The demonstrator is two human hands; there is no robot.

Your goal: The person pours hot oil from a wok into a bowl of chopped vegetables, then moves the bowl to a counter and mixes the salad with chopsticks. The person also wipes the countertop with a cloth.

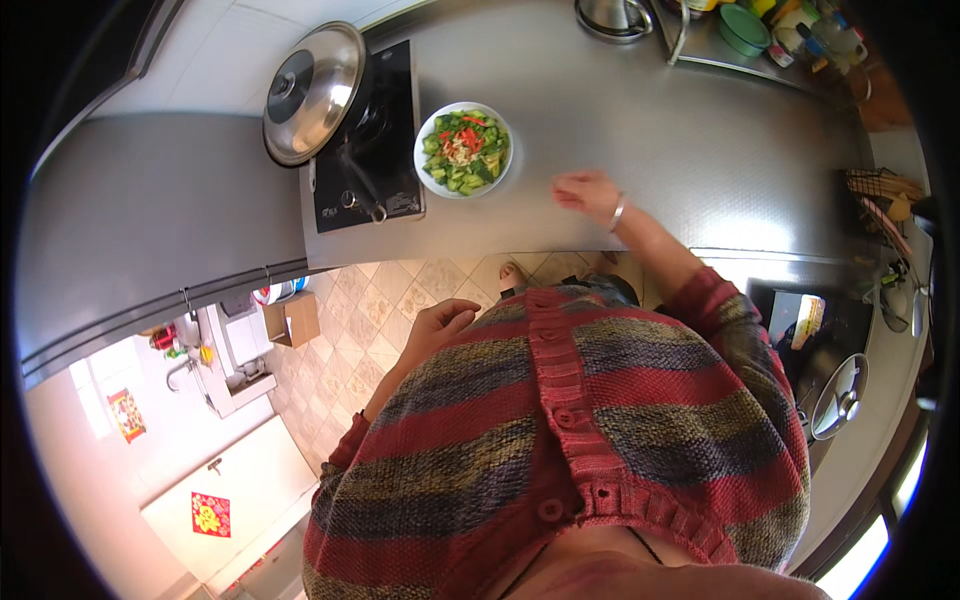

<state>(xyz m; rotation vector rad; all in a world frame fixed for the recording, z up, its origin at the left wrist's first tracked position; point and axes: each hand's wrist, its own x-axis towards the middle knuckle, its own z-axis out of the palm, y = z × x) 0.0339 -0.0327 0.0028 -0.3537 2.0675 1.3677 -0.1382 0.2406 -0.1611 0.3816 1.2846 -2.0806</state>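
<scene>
My right hand [589,196], a silver bracelet at its wrist, is above the steel counter [600,112]. Its fingers are bent and blurred, and I see nothing in them. To its left, apart from it, a white bowl [420,166] holds cut green vegetables [469,182] topped with red pepper strips [471,139] and chopped pale bits, perhaps garlic. Low beside my striped cardigan hangs my left hand [444,319], thumb and loosely bent fingers apart, holding nothing visible.
A lidded wok [319,94] sits on the black gas hob [405,150], its handle [364,184] towards me. At the back are a metal kettle [615,19] and a rack [682,34] with a green bowl [745,30]. A glass-lidded pot [840,397] stands at the right.
</scene>
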